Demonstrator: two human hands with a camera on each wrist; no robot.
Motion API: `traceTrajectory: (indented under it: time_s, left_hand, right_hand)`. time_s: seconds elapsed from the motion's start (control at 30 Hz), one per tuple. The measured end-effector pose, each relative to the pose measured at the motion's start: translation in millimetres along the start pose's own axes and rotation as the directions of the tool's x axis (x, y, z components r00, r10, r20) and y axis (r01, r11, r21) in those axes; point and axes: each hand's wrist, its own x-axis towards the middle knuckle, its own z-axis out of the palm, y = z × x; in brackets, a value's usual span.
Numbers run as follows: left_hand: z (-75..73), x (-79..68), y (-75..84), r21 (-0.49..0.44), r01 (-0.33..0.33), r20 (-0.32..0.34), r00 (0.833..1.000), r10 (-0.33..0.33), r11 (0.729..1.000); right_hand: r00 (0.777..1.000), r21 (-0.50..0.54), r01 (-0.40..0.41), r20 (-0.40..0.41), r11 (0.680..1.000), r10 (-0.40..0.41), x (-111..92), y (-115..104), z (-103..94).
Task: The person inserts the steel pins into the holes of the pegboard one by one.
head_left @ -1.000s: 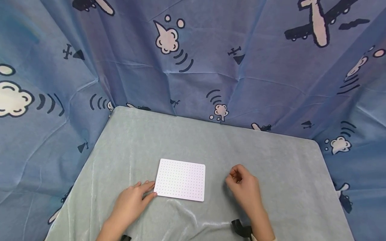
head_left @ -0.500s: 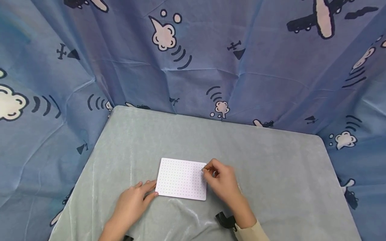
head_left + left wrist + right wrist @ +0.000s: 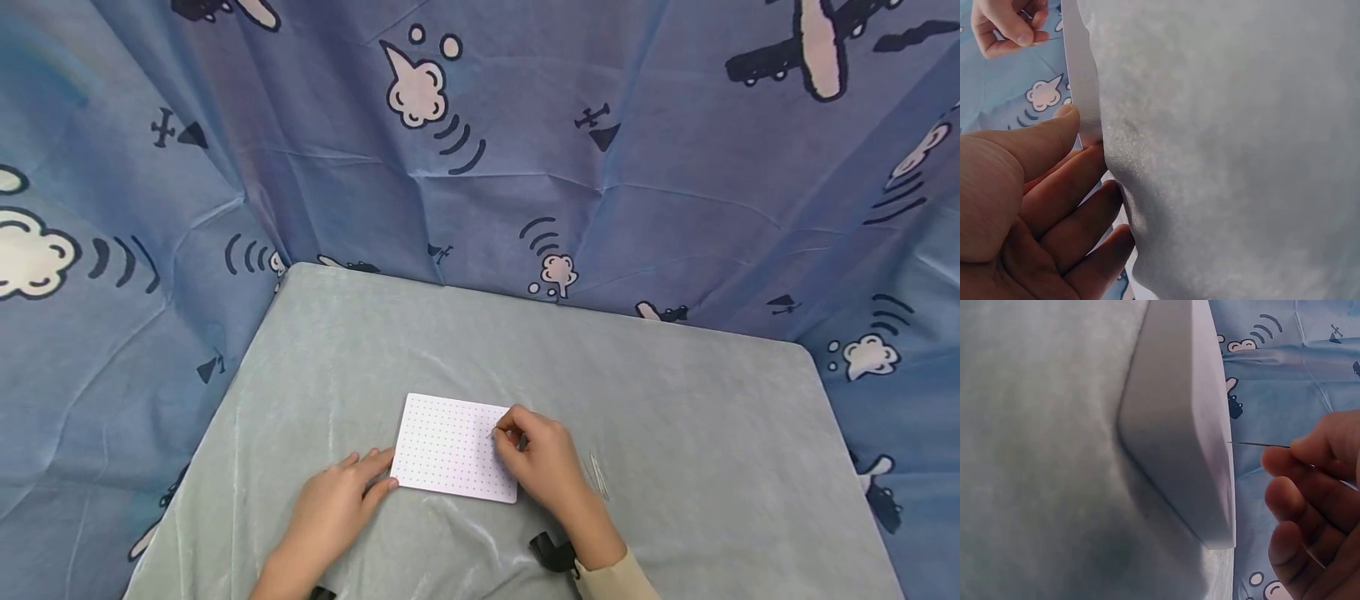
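A white block [image 3: 450, 442] with a grid of small dots on top lies on the cloth-covered table. My left hand [image 3: 333, 504] rests at its left edge, thumb and forefinger touching the near left corner; in the left wrist view those fingers [image 3: 1066, 194] lie fairly straight along the side. Over the block's right part, my right hand [image 3: 543, 458] pinches a thin needle [image 3: 1257, 444] between thumb and forefinger. The needle's tip meets the dotted face in the right wrist view; whether it enters a hole cannot be told.
Several thin needles [image 3: 597, 475] lie on the grey-green cloth [image 3: 675, 417] right of my right hand. Blue patterned curtains [image 3: 480, 208] hang behind and beside the table. A black wrist mount [image 3: 553, 552] sits at the right wrist.
My right hand has come left from the bare cloth to the block's right part with the needle, then slightly lower and further left. The needles on the cloth are now uncovered. My left hand stays.
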Motion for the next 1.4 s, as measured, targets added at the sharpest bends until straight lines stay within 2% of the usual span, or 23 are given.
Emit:
traceTrajectory:
  time_s: [0.43,0.8,1.0,1.1,1.2,1.33,1.4]
  left_hand:
    - [0.2,2.8,4.2,0.004,-0.02,-0.002,1.0,0.02,1.0]
    - [-0.3,4.9,4.8,0.028,-0.059,-0.008,0.998,0.059,0.998]
    - [-4.6,9.1,-1.5,0.032,-0.112,-0.007,0.994,0.112,0.993]
    - [-10.3,13.5,-4.0,0.019,-0.119,0.021,0.993,0.118,0.993]
    - [-13.8,18.9,-4.9,0.015,-0.133,0.046,0.99,0.132,0.991]
    - [-15.1,26.2,-3.1,0.023,-0.155,0.051,0.987,0.154,0.988]
    - [-15.8,30.0,-2.0,0.026,-0.159,0.058,0.986,0.157,0.987]
  right_hand:
    - [1.0,-0.1,0.019,0.001,0.995,-0.019,-3,0,0.3]
    - [0.998,-0.083,-0.051,0.02,0.995,0.053,-6,-3,0.8]
    - [0.991,-0.001,-0.121,0.062,0.993,0.121,-9,-2,-0.2]
    - [0.981,0.005,-0.172,0.094,0.985,0.171,-12,-1,-3.5]
    - [0.966,-0.048,-0.241,0.081,0.969,0.244,-18,1,-13.1]
    - [0.933,-0.148,-0.35,0.032,0.925,0.358,-30,11,-37.9]
    - [0.906,-0.209,-0.409,0.022,0.888,0.422,-37,19,-52.9]
